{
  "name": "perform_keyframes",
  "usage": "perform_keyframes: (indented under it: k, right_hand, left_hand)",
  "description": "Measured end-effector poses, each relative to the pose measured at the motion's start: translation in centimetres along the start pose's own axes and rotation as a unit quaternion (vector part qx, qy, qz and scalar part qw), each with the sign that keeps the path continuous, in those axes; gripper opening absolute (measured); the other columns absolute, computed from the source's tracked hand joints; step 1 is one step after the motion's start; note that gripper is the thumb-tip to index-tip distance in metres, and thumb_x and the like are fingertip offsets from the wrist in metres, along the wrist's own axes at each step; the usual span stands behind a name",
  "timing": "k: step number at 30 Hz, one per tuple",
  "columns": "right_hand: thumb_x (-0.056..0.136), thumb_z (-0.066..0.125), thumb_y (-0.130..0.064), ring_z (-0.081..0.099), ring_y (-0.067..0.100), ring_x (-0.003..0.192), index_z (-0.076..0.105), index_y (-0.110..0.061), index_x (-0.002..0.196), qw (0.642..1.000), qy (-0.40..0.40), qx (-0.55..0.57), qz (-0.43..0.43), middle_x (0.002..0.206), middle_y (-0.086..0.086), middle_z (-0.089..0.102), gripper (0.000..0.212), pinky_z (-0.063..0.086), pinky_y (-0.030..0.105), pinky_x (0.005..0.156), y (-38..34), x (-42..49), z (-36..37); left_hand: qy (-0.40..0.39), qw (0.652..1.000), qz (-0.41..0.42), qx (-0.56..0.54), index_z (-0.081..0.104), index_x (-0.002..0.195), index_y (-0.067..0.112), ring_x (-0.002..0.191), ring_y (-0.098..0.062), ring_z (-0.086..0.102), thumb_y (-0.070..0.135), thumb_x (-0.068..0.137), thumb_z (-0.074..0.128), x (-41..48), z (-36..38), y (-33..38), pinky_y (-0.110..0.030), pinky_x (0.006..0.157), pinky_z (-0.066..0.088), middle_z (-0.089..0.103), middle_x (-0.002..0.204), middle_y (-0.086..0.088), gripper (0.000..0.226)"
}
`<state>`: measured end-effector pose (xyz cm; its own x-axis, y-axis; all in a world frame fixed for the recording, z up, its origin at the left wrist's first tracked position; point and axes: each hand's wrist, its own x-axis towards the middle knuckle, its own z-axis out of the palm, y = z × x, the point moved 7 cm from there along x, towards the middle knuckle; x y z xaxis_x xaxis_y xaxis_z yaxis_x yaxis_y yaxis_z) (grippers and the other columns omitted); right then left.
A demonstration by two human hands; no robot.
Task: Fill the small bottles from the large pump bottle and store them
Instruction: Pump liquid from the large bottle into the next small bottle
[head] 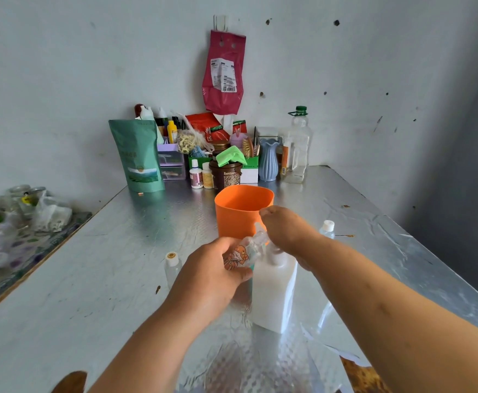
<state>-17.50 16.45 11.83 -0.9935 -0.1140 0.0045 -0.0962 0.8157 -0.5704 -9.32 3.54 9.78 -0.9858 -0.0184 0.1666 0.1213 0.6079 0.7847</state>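
Observation:
A large white pump bottle (274,290) stands on the foil-covered table (118,279) in the middle. My right hand (286,228) rests on top of its pump head, which is hidden under the hand. My left hand (212,270) grips a small clear bottle with an orange cartoon sticker (242,255), tilted with its mouth up against the pump. A small clear bottle without a cap (172,266) stands left of my left hand. Another small bottle with a white cap (327,228) stands to the right. An orange cup (240,212) stands just behind the hands.
At the back by the wall stand a green pouch (140,157), a brown jar (226,174), small white bottles (201,174), a blue vase (268,160) and a tall clear bottle (299,146). A lower side table with jars and bags (19,217) adjoins on the left.

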Motion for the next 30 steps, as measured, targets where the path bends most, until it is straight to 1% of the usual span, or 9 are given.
perform_keyframes:
  k: [4,10,12,16,18,20,22,26,30]
  right_hand:
    - [0.101,0.028,-0.01,0.048,0.045,0.119,0.051,0.005,0.121,1.0,0.004,-0.004,-0.015,0.125,0.027,0.054,0.034,0.036,0.055,0.104,-0.7,-0.5,-0.8]
    - [0.102,0.023,-0.015,0.051,0.046,0.115,0.046,0.002,0.123,1.0,-0.016,-0.015,-0.013,0.124,0.026,0.054,0.035,0.04,0.057,0.1,-0.4,-0.4,-0.1]
    - [0.102,0.023,-0.013,0.052,0.045,0.113,0.045,0.0,0.124,1.0,-0.014,-0.014,-0.008,0.123,0.024,0.054,0.034,0.041,0.056,0.099,-0.2,-0.1,0.1]
    - [0.1,0.026,-0.009,0.052,0.043,0.111,0.046,-0.001,0.122,1.0,-0.01,-0.016,-0.008,0.121,0.022,0.055,0.031,0.042,0.054,0.098,0.1,0.6,0.5]
    - [0.099,0.028,-0.008,0.053,0.042,0.112,0.049,0.0,0.12,1.0,-0.007,-0.028,-0.01,0.121,0.022,0.055,0.031,0.042,0.053,0.099,0.2,0.7,0.8]
    - [0.099,0.029,-0.008,0.052,0.04,0.115,0.051,0.0,0.122,0.999,-0.008,-0.032,-0.008,0.124,0.021,0.055,0.033,0.041,0.051,0.1,0.4,0.7,1.1]
    - [0.099,0.03,-0.008,0.051,0.039,0.117,0.052,0.001,0.123,0.999,-0.015,-0.033,-0.005,0.125,0.021,0.055,0.033,0.041,0.05,0.102,0.6,0.8,1.4]
    - [0.102,0.025,-0.015,0.05,0.041,0.119,0.048,-0.003,0.126,0.999,-0.018,-0.032,-0.019,0.127,0.021,0.054,0.036,0.038,0.052,0.103,0.0,0.2,0.9]
    - [0.104,0.018,-0.025,0.05,0.044,0.116,0.047,-0.002,0.123,0.998,-0.02,-0.045,-0.032,0.123,0.024,0.055,0.042,0.038,0.056,0.102,-0.7,-0.3,0.0]
  left_hand:
    - [0.006,1.0,0.006,0.003,0.057,0.084,0.047,0.089,0.004,0.063,0.025,0.08,0.076,0.0,-0.4,0.5,-0.023,0.08,0.05,0.069,0.091,0.023,0.03]
    - [0.005,1.0,0.0,-0.001,0.06,0.093,0.045,0.089,0.0,0.064,0.026,0.08,0.076,0.0,-0.2,0.4,-0.03,0.083,0.052,0.07,0.093,0.021,0.028]
    - [0.004,1.0,0.0,0.002,0.059,0.095,0.045,0.089,0.002,0.064,0.026,0.08,0.076,0.1,-0.2,0.3,-0.027,0.082,0.052,0.07,0.094,0.021,0.029]
    - [-0.004,1.0,0.002,0.003,0.056,0.097,0.048,0.091,0.006,0.061,0.026,0.081,0.075,0.3,0.1,0.0,-0.019,0.078,0.049,0.068,0.096,0.024,0.033]
    - [-0.006,1.0,-0.004,0.001,0.058,0.101,0.047,0.093,0.005,0.062,0.025,0.081,0.075,0.4,0.3,-0.3,-0.021,0.08,0.05,0.068,0.098,0.024,0.034]
    - [-0.006,1.0,-0.01,0.001,0.062,0.105,0.042,0.093,0.002,0.064,0.025,0.08,0.076,0.5,0.5,-0.7,-0.026,0.083,0.052,0.069,0.099,0.022,0.033]
    - [-0.009,1.0,-0.015,0.004,0.063,0.109,0.038,0.092,0.002,0.064,0.025,0.08,0.076,0.5,0.8,-0.9,-0.027,0.083,0.053,0.07,0.098,0.022,0.033]
    - [-0.004,1.0,-0.007,-0.001,0.064,0.104,0.04,0.091,0.001,0.065,0.024,0.079,0.076,0.3,0.5,-0.6,-0.031,0.085,0.053,0.07,0.096,0.021,0.032]
    - [0.005,1.0,0.002,0.007,0.059,0.095,0.044,0.089,0.003,0.064,0.025,0.079,0.077,0.2,-0.2,0.1,-0.023,0.08,0.051,0.07,0.094,0.021,0.03]
